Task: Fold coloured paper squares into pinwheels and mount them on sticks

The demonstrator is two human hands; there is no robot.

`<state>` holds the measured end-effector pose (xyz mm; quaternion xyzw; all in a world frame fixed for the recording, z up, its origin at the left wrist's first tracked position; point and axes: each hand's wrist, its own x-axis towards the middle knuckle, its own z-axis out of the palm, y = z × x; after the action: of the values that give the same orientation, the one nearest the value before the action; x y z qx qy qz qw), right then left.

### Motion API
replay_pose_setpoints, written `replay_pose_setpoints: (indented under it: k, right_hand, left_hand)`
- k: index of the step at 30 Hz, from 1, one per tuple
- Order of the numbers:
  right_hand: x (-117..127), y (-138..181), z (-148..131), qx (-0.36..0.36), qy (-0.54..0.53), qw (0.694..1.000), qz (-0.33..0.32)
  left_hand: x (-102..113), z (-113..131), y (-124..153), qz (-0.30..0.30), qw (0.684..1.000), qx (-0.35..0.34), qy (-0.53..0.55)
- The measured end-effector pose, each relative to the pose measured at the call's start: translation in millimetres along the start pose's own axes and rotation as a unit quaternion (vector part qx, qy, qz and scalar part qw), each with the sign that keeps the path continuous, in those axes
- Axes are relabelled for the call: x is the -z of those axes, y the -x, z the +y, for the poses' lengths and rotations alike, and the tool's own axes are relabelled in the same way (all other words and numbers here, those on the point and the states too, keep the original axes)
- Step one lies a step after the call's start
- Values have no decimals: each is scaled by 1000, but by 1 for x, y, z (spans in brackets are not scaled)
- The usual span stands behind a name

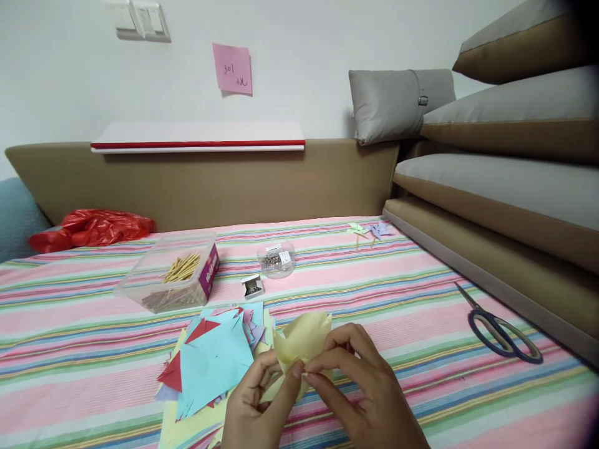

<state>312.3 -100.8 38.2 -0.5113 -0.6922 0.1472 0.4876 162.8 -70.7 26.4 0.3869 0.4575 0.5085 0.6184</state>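
Striped cloth (pixel 421 299) | we're gathering yel. paper (pixel 304 335), prob. mid-fold | L hand (pixel 264 402) + R hand (pixel 367 380) pinching its mid | nxt likely needs steady grip

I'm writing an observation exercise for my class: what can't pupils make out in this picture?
All in the head view:
Middle of the yellow paper: partly covered by fingertips of the left hand and right hand.
Lower sheets of the paper pile: hidden beneath the light-blue sheet.
Print on the round container's labels: too small.
Blue-green fabric: cut off by the left edge.
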Motion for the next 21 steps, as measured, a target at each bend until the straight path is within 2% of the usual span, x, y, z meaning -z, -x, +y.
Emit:
replay_pose_setpoints:
  k: [4, 10, 15, 21]
  right_hand:
    - [-5, 1, 1, -20, 5, 999, 40]
    - [-8, 1, 0, -22, 5, 999, 47]
    - [-11, 0, -1, -62, -16, 996, 63]
    - [-17, 2, -2, -106, -65, 982, 141]
  left_hand:
    - [0, 1, 1, -13, 1000, 14, 7]
    - [-4, 9, 5, -26, 999, 25, 9]
    - [-6, 10, 7, -24, 1000, 10, -6]
    - [-6, 7, 4, -31, 998, 44, 41]
